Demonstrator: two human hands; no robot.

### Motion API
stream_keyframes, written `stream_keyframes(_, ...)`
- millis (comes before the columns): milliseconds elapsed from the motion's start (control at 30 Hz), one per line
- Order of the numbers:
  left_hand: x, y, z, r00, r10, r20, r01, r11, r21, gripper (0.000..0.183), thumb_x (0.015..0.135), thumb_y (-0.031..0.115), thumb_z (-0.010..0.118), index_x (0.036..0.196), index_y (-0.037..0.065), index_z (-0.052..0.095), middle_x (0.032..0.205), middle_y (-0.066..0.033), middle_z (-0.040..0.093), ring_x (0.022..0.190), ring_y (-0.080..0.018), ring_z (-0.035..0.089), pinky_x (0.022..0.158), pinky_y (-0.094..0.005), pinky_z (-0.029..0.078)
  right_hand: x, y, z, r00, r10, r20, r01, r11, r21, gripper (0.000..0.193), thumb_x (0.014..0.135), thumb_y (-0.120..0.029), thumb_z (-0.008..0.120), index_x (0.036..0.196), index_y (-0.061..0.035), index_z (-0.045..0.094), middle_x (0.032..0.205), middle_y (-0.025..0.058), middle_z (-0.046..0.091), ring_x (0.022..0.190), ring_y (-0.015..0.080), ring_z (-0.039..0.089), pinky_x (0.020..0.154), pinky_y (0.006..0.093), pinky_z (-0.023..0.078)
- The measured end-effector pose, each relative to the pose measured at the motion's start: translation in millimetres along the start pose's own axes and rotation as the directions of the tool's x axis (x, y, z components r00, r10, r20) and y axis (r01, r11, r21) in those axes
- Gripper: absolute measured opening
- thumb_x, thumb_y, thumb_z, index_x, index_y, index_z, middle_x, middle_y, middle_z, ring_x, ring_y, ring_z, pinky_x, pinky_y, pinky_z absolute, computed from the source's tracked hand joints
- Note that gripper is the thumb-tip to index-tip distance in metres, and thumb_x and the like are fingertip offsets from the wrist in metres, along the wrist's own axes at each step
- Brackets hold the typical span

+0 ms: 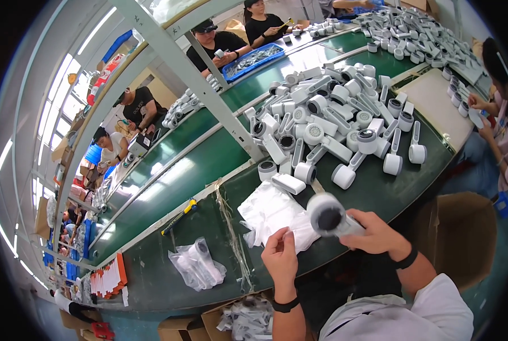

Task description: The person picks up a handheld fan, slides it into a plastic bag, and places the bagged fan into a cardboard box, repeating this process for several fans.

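My right hand (374, 232) is wrapped round the handle of a white handheld device (326, 215) with a round, dark-faced head. Its head is raised above the bench, pointing left. My left hand (281, 254) has thumb and fingers pinched together at the near edge of a stack of clear plastic bags (272, 209), and seems to grip a bag there. On the bench to the left lies one device in a clear bag (198, 262). Beyond my hands, a big heap of similar white devices (322, 122) covers the bench.
A yellow-and-black tool (179, 217) lies on the dark green bench (151, 256). Orange-edged sheets (108, 277) are stacked farther left. Below stand a carton of bagged items (247, 319) and a large carton (464, 238). A metal post (200, 79) rises beyond. Co-workers sit across and at the right.
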State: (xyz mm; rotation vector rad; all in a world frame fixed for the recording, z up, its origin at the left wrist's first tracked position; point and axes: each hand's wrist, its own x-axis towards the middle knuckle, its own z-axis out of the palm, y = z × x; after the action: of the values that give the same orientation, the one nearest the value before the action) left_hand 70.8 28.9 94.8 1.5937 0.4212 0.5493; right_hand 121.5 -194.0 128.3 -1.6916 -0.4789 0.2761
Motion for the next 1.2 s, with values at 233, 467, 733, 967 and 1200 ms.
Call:
stream_keyframes(233, -0.8, 8.0, 3.8, 0.988, -0.104, 0.115, 0.113, 0.991, -0.072, 0.018, 0.089, 0.008, 0.07, 0.103, -0.004, 0.069, 0.083, -0.0017, 0.066, 0.073, -0.0063, 0.058, 0.067, -0.0191, 0.045, 7.7, -10.3, -13.0, 0.814, 0.304, 0.495, -0.23, 0.951, -0.206, 0.087, 0.091, -0.034, 0.064, 0.157, -0.0172, 0.01, 0.084, 0.0079, 0.068, 0.057, 0.016, 0.061, 0.06, 0.0289, 0.052)
stream_keyframes(467, 2.8, 8.7, -16.8, 0.978, -0.125, 0.168, 0.148, 0.981, -0.128, 0.02, 0.087, 0.006, 0.071, 0.104, -0.005, 0.07, 0.085, -0.0035, 0.068, 0.074, -0.0071, 0.059, 0.069, -0.0204, 0.046, 26.2, -2.4, -4.5, 0.803, 0.318, 0.505, -0.208, 0.942, -0.263, 0.068, 0.089, -0.037, 0.064, 0.15, -0.0261, 0.036, 0.088, 0.0108, 0.068, 0.061, 0.0219, 0.065, 0.065, 0.0336, 0.054)
stream_keyframes(733, -6.8, 13.8, -0.7, 0.833, 0.493, 0.249, -0.551, 0.777, 0.304, 0.011, 0.085, 0.003, 0.07, 0.096, 0.003, 0.071, 0.083, -0.0091, 0.063, 0.071, -0.0216, 0.06, 0.068, -0.0282, 0.048, 15.1, 13.9, 21.4, 0.97, 0.151, 0.193, -0.062, 0.913, -0.403, 0.066, 0.087, -0.042, 0.064, 0.146, -0.0231, 0.041, 0.093, 0.0176, 0.07, 0.074, 0.0358, 0.067, 0.071, 0.0398, 0.054)
stream_keyframes(967, -31.3, 10.8, 14.6, 0.814, 0.422, 0.398, -0.524, 0.83, 0.191, 0.012, 0.086, -0.001, 0.066, 0.098, 0.002, 0.069, 0.091, -0.013, 0.065, 0.074, -0.0241, 0.064, 0.064, -0.0301, 0.05, 11.4, 9.1, 40.6, 0.959, 0.279, 0.055, -0.284, 0.942, 0.181, 0.073, 0.09, -0.012, 0.064, 0.152, -0.0072, 0.026, 0.111, 0.0111, 0.066, 0.067, 0.0107, 0.062, 0.058, 0.0252, 0.052)
stream_keyframes(1200, -32.2, 7.6, 12.1, 0.691, 0.593, 0.414, -0.696, 0.701, 0.157, 0.014, 0.084, -0.005, 0.066, 0.097, 0.002, 0.068, 0.09, -0.0118, 0.065, 0.079, -0.0229, 0.064, 0.067, -0.0299, 0.05, 25.3, 38.2, 59.0, 0.987, 0.157, -0.046, -0.124, 0.901, 0.415, 0.07, 0.09, -0.016, 0.061, 0.151, -0.0053, 0.028, 0.103, 0.0155, 0.065, 0.067, 0.0133, 0.064, 0.061, 0.0284, 0.053)
